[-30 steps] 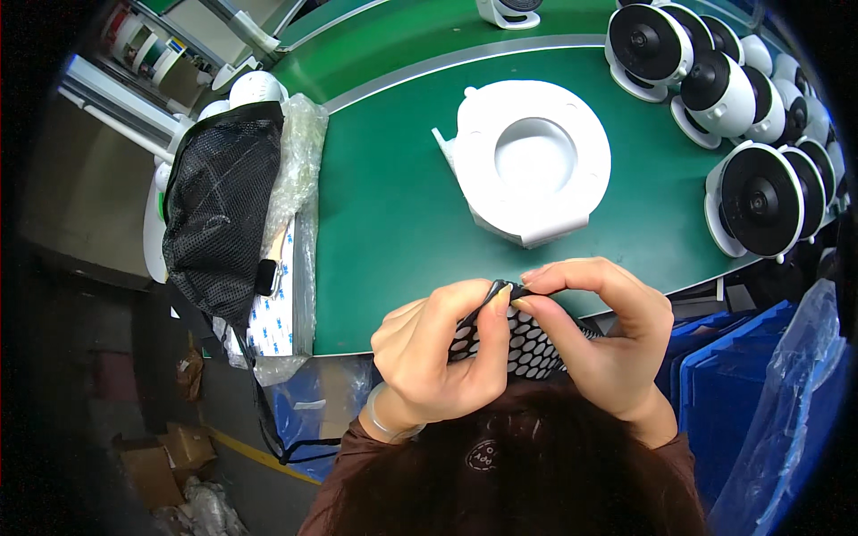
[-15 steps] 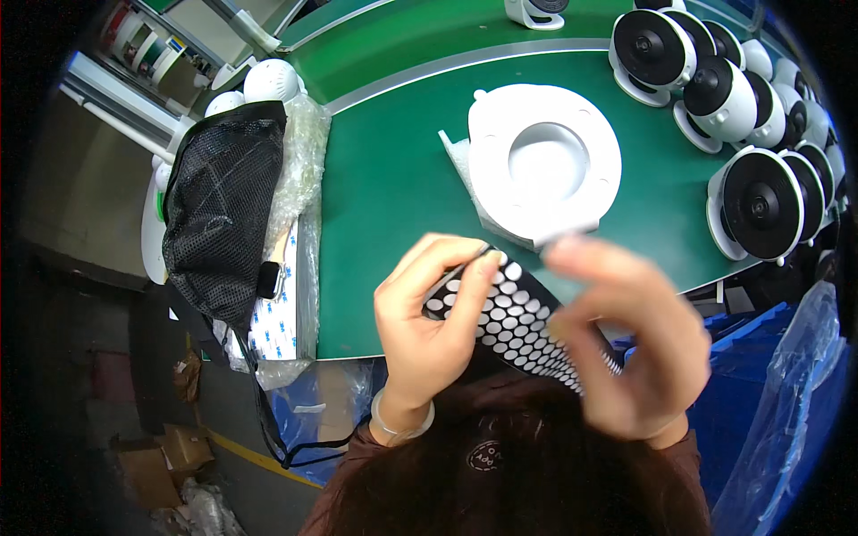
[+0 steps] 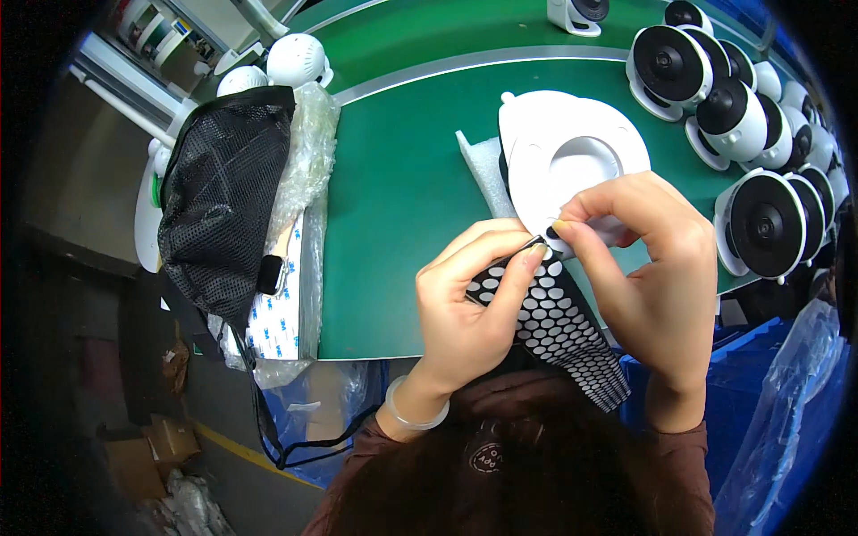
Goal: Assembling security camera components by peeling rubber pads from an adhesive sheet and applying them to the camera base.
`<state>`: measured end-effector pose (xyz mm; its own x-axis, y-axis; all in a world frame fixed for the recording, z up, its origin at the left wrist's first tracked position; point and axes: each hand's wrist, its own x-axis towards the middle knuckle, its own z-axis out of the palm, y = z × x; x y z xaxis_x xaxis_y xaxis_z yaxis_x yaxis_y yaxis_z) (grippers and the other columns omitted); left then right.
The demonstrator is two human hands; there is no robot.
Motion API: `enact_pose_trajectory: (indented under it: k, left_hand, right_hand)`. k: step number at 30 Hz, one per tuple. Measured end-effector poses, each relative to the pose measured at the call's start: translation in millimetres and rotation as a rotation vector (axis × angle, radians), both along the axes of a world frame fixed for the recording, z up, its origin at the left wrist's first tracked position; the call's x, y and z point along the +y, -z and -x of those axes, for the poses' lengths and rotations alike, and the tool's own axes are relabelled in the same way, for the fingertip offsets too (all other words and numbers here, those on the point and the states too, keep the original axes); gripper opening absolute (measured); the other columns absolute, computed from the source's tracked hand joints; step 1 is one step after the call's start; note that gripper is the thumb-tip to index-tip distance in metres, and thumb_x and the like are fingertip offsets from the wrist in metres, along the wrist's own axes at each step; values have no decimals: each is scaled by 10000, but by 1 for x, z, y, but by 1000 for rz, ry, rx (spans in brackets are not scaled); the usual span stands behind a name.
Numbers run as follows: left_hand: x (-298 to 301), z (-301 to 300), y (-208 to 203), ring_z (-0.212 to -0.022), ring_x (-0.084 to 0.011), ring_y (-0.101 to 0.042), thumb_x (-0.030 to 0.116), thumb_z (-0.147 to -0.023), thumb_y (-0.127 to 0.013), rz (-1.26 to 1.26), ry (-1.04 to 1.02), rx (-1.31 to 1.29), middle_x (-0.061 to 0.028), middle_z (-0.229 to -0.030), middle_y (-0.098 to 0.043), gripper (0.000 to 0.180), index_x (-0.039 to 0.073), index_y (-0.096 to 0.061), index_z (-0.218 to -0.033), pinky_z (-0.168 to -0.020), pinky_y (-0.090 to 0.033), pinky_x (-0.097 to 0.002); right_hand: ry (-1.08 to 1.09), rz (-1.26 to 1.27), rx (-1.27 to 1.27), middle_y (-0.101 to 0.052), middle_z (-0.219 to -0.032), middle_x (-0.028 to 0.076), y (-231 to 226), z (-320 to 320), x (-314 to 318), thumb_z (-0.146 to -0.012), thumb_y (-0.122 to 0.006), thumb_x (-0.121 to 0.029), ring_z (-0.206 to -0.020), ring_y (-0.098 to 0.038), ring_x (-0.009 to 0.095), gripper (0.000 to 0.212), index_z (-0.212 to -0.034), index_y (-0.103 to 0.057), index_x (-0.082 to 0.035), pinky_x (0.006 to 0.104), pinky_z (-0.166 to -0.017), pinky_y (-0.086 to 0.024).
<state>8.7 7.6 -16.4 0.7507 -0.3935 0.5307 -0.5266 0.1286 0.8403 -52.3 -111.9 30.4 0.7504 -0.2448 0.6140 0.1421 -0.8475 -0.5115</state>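
White-dotted black strip, plain green tabletop

Over there the green-topped workbench, crossed by a pale metal strip toward its far side, stands brightly lit; the grey floor at left lies dimmer. A yellow line runs along it, near brown cardboard boxes. I see blue plastic bins at right.

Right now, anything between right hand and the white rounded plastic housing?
Nothing visible: the right hand, pinching a small dark piece, overlaps the housing in view. The black, white-dotted strip is nearer the body.
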Motion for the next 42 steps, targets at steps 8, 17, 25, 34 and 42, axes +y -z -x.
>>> enact_pose_trajectory:
  k: [8,17,25,34,42]
  left_hand:
    - [-1,-1,0,-691,-104,-509,-40,-706,-559,-12,19,0,-98,-783,-568,79,-78,-567,-774,-629,-402,-196]
    - [1,-2,-1,-693,-111,-514,-39,-697,-561,-13,16,-14,-101,-766,-573,71,-75,-572,-757,-618,-401,-199]
    - [7,0,1,-681,-137,-563,-32,-692,-579,-29,24,21,-101,-777,-596,62,-48,-580,-752,-606,-429,-210]
    - [32,16,-8,-600,-72,-526,-46,-713,-564,20,-8,154,-50,-669,-582,67,-44,-557,-780,-549,-394,-166]
    - [27,21,-15,-592,-73,-521,-45,-673,-584,-139,12,98,-63,-671,-587,69,-47,-561,-738,-557,-396,-168]
  right_hand:
    - [-16,-10,8,-528,-639,55,-1,-2,-1,-634,-602,11,-543,-474,120,69,-674,-546,-1,206,-489,-360]
    - [1,38,12,-512,-617,52,-2,-4,2,-638,-591,19,-529,-461,119,64,-670,-539,2,208,-484,-357]
    - [-20,-424,-29,-582,-730,47,-5,-7,4,-676,-562,37,-575,-543,80,65,-736,-544,19,175,-512,-404]
    - [-165,-279,80,-586,-682,102,22,34,13,-635,-629,9,-583,-569,216,168,-795,-588,-14,264,-523,-435]
    - [-164,-578,32,-593,-696,97,36,37,19,-586,-621,56,-607,-573,179,168,-745,-573,30,235,-565,-426]
